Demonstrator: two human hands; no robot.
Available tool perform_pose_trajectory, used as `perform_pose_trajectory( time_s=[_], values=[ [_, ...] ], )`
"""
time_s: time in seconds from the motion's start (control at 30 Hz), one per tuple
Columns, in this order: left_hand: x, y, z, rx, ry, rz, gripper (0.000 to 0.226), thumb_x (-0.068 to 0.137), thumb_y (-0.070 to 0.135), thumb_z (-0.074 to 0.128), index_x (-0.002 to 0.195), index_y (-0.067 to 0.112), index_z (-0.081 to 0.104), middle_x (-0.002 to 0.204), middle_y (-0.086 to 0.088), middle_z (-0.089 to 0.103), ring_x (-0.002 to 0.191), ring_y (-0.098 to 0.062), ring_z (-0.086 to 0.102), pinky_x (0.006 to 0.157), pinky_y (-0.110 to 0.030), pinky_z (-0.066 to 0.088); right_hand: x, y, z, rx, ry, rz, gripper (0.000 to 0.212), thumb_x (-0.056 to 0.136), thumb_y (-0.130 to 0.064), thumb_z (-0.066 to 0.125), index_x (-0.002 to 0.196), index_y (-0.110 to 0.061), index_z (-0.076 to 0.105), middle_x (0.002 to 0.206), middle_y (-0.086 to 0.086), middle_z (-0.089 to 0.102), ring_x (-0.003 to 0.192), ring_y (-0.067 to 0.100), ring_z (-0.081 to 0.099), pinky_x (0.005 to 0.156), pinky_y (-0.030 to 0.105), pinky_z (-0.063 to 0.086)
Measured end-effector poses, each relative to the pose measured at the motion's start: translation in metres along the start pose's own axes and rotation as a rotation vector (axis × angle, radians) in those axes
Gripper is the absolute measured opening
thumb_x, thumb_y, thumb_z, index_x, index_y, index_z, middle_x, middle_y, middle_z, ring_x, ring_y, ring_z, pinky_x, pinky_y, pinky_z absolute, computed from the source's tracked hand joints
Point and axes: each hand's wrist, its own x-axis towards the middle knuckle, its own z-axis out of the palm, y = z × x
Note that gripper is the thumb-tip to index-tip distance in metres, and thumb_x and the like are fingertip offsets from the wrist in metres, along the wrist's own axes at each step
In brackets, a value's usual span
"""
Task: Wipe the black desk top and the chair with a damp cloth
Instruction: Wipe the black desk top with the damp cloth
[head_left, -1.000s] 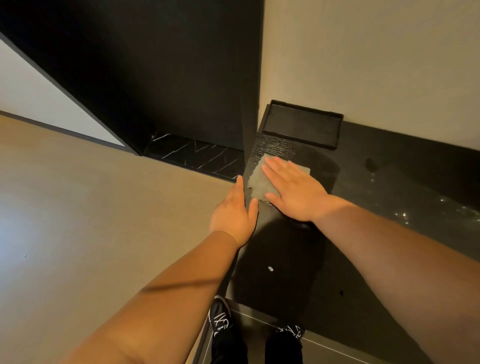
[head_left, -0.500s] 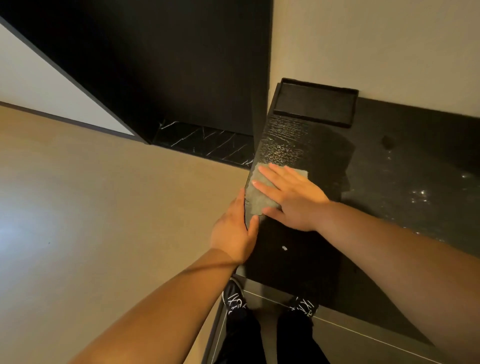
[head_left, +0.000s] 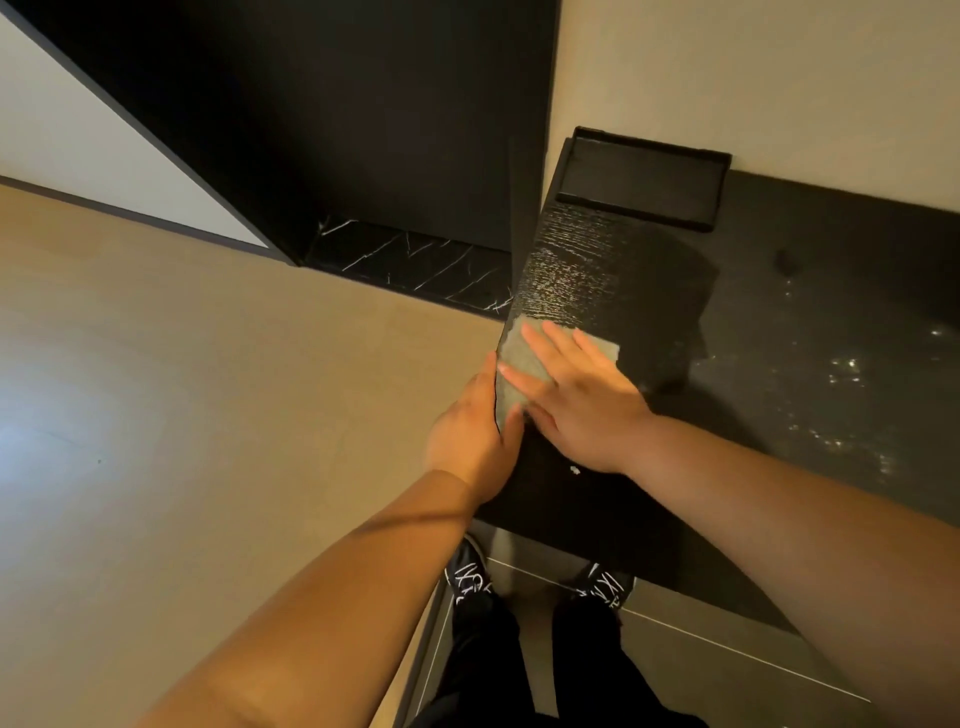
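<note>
Head view: the right grip (head_left: 582, 405) lies flat on a grey damp cloth (head_left: 519, 358), fingers straight and spread, pressing it onto the black bench (head_left: 779, 364) without curling round it. The cloth sits at the bench's left edge, just left of the picture's middle, and its left side reaches that edge. The left grip (head_left: 470, 431) lies against the side of the same edge at about 8 o'clock from the cloth. Its fingers run straight along the edge and its thumb rests on top, touching the cloth's near corner; it is released and clasps nothing.

At 12 o'clock from the cloth a wet streak (head_left: 566, 270) shines on the wood grain. Beyond it a shallow black tray (head_left: 644, 182) rests on the bench against the beige wall (head_left: 753, 78). At 3 o'clock, well apart from the cloth, small glints of water (head_left: 841, 364) dot the bench. A white speck (head_left: 574, 470) lies on the bench just below the right wrist, at 5 o'clock from the cloth.

At 6 o'clock two black shoes with white marks (head_left: 470, 577) stand under the bench's near edge. Tan floor (head_left: 182, 389) fills the left side, from 7 to 10 o'clock. At 11 o'clock a black marble strip with white veins (head_left: 415, 260) runs along the foot of a dark panel (head_left: 311, 104)
</note>
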Motion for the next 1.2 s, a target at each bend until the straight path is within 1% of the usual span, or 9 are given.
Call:
perform_pose_trajectory(
  time_s=[0.1,0.27,0.4,0.57,0.67,0.8,0.93,1.1,1.2],
  values=[
    [-0.004,0.003,-0.004,0.003,-0.030,-0.010,0.076,0.107,0.043,0.048,0.169,0.023,0.008,0.164,-0.007,0.042,0.133,-0.029,0.057,0.105,-0.039,0.046,-0.002,0.017,-0.005,0.011,-0.050,-0.025,0.060,0.105,-0.048,0.036,0.162,-0.040,0.017,0.172,0.003,-0.011,0.158,0.026,-0.010,0.128,0.049,0.002],
    [-0.006,0.000,-0.002,0.023,-0.019,0.016,0.080,0.106,0.042,0.050,0.169,0.028,0.002,0.162,-0.006,0.043,0.126,-0.030,0.060,0.100,-0.040,0.048,0.040,0.062,-0.023,-0.009,0.027,0.259,0.061,0.104,-0.049,0.031,0.162,-0.037,0.016,0.172,0.007,-0.008,0.158,0.033,-0.007,0.127,0.050,-0.004],
    [-0.003,-0.003,0.000,-0.015,0.000,0.003,0.077,0.106,0.039,0.052,0.168,0.032,0.006,0.157,-0.008,0.050,0.129,-0.031,0.059,0.103,-0.039,0.046,0.054,0.024,-0.014,0.007,0.072,0.433,0.065,0.100,-0.045,0.032,0.162,-0.033,0.015,0.171,0.012,-0.012,0.157,0.037,-0.011,0.126,0.056,-0.004],
    [0.000,-0.006,0.000,-0.071,-0.035,0.006,0.072,0.108,0.037,0.047,0.169,0.028,0.010,0.159,-0.011,0.049,0.130,-0.034,0.058,0.101,-0.038,0.045,-0.006,-0.015,0.011,-0.021,0.041,0.043,0.067,0.099,-0.051,0.039,0.161,-0.033,0.024,0.172,0.009,-0.001,0.158,0.030,-0.004,0.127,0.054,0.005],
    [-0.002,-0.008,0.000,-0.074,-0.055,0.012,0.072,0.109,0.036,0.045,0.169,0.026,0.008,0.161,-0.012,0.046,0.133,-0.034,0.056,0.105,-0.040,0.045,-0.024,0.005,0.016,-0.022,-0.003,-0.098,0.063,0.101,-0.058,0.035,0.159,-0.035,0.030,0.173,0.003,0.001,0.159,0.028,-0.003,0.128,0.054,0.004],
    [-0.009,-0.012,-0.001,-0.068,-0.069,0.032,0.076,0.108,0.033,0.048,0.169,0.029,0.003,0.163,-0.008,0.043,0.134,-0.031,0.055,0.107,-0.041,0.044,0.001,0.048,-0.002,-0.040,0.001,0.166,0.059,0.106,-0.053,0.028,0.163,-0.039,0.015,0.173,0.002,-0.007,0.158,0.030,-0.009,0.127,0.052,-0.007],
    [-0.019,-0.021,-0.001,-0.076,-0.072,0.030,0.074,0.109,0.030,0.048,0.169,0.031,0.005,0.164,-0.006,0.043,0.137,-0.029,0.052,0.109,-0.036,0.041,0.013,0.034,-0.002,-0.016,0.059,0.366,0.059,0.106,-0.052,0.019,0.163,-0.036,0.013,0.172,0.008,-0.008,0.157,0.035,-0.009,0.125,0.059,-0.003],
    [-0.015,-0.021,0.000,-0.144,-0.085,0.025,0.070,0.108,0.038,0.042,0.169,0.032,0.008,0.161,-0.010,0.047,0.136,-0.031,0.054,0.105,-0.036,0.043,-0.028,-0.037,0.022,0.028,0.083,0.154,0.062,0.104,-0.050,0.038,0.161,-0.030,0.025,0.172,0.011,0.003,0.158,0.036,0.000,0.126,0.059,0.005],
    [-0.022,-0.022,-0.003,-0.163,-0.105,0.045,0.073,0.102,0.051,0.034,0.168,0.037,0.006,0.156,-0.010,0.052,0.129,-0.031,0.059,0.093,-0.030,0.042,-0.057,-0.052,0.034,-0.012,0.030,-0.020,0.063,0.104,-0.051,0.035,0.161,-0.025,0.028,0.172,0.007,0.006,0.158,0.031,0.002,0.127,0.055,0.009]
  ],
)
